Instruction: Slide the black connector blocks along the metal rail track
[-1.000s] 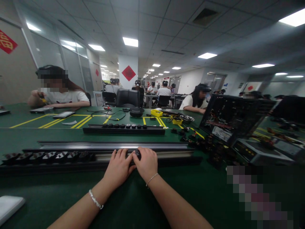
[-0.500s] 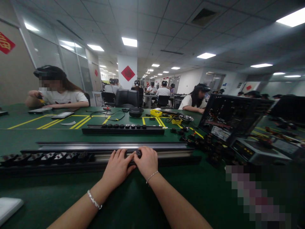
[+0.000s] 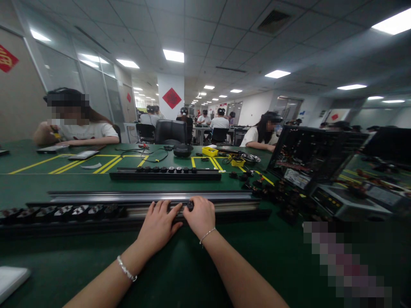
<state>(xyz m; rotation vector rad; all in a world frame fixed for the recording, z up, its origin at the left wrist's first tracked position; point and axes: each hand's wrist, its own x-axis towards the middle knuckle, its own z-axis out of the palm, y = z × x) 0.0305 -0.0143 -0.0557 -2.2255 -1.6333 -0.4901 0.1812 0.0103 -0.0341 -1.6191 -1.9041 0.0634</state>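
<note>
A long black rail (image 3: 237,208) with a pale inner channel lies across the table before me. At its left part sits a row of black square modules (image 3: 64,211) with metallic-looking tops. My left hand (image 3: 158,224) rests over the rail's middle, fingers spread and thumb toward the near edge. Just right of it, my right hand (image 3: 202,216) pinches a small black round piece (image 3: 190,205) between thumb and fingers at the channel. Its underside is hidden, so I cannot tell whether it is seated in the rail.
Behind lies a second silver-lined rail (image 3: 150,196), then a shorter black rail (image 3: 167,176) with several modules. An open computer case (image 3: 308,158) and piled black parts (image 3: 284,201) stand right. A yellow box (image 3: 209,151) lies farther back. Co-workers sit across the table.
My right hand has shifted slightly right along the rail with the black round piece, widening the space beside my left fingers. My left hand stays almost in place.
</note>
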